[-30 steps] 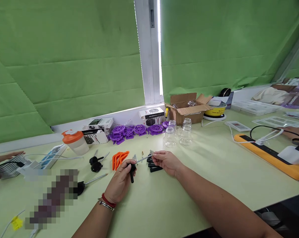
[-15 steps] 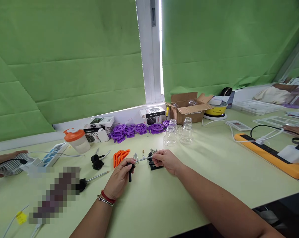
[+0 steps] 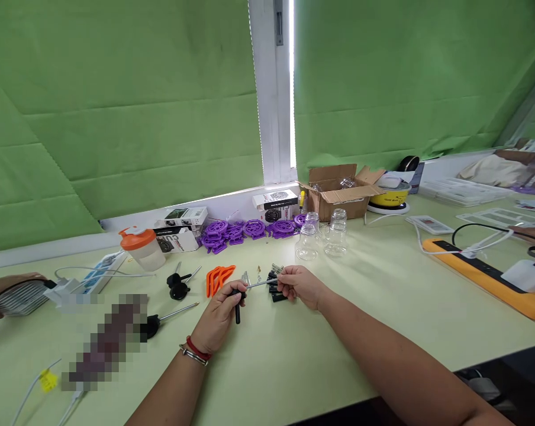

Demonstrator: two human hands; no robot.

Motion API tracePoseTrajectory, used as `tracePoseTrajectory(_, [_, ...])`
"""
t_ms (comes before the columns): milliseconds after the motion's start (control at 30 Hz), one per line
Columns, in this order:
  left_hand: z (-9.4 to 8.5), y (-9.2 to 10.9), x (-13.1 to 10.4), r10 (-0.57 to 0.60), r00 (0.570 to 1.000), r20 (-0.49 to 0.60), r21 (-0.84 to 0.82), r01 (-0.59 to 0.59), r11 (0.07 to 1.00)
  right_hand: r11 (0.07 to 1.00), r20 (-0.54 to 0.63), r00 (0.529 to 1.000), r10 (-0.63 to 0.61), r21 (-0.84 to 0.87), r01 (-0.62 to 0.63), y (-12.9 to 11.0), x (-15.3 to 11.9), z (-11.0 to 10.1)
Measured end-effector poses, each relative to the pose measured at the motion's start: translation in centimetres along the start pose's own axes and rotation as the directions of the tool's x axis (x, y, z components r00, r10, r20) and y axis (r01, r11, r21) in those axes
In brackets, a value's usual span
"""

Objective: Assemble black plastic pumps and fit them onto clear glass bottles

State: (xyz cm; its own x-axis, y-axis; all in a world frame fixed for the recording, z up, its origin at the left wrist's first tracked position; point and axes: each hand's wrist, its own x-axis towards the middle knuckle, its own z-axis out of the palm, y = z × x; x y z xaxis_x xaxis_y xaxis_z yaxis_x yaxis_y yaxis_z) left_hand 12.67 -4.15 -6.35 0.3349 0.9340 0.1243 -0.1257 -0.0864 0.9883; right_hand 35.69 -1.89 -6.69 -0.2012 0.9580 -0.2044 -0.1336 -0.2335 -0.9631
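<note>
My left hand point(image 3: 223, 307) grips a black handled part point(image 3: 238, 312) with a thin metal rod point(image 3: 261, 283) running out of it to the right. At the rod's far end, the fingers of my right hand point(image 3: 296, 285) are pinched on it. Black cylindrical pieces point(image 3: 280, 294) lie partly hidden behind my right hand, with small springs point(image 3: 277, 268) just beyond. Orange handle-shaped pieces point(image 3: 218, 279) lie behind my left hand. To the left are black parts with metal rods point(image 3: 179, 288), and one more like them point(image 3: 152, 326) nearer me.
Purple plastic parts point(image 3: 254, 229), clear glass jars point(image 3: 308, 242) and an open cardboard box point(image 3: 341, 198) stand at the back. An orange-lidded cup point(image 3: 139, 241) is back left. An orange power strip point(image 3: 484, 275) lies right. Other people's hands show at both side edges.
The whole view has shifted slightly, so things appear a little further right. Both my hands keep the same hold on the rodded part.
</note>
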Motion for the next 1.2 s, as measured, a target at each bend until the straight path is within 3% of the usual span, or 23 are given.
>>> tracePoseTrajectory(833, [-0.41,-0.2,0.08,-0.037,0.999,0.037,-0.133,0.042,0.99,0.99,0.104,0.992,0.065,-0.13,-0.052,-0.27,-0.3,-0.11])
tracePoseTrajectory(1200, [-0.28,-0.13,0.07,-0.047,0.999,0.01,-0.121,0.047,0.991,0.994,0.013,1.0,-0.022,-0.104,0.024,-0.1,-0.4,0.35])
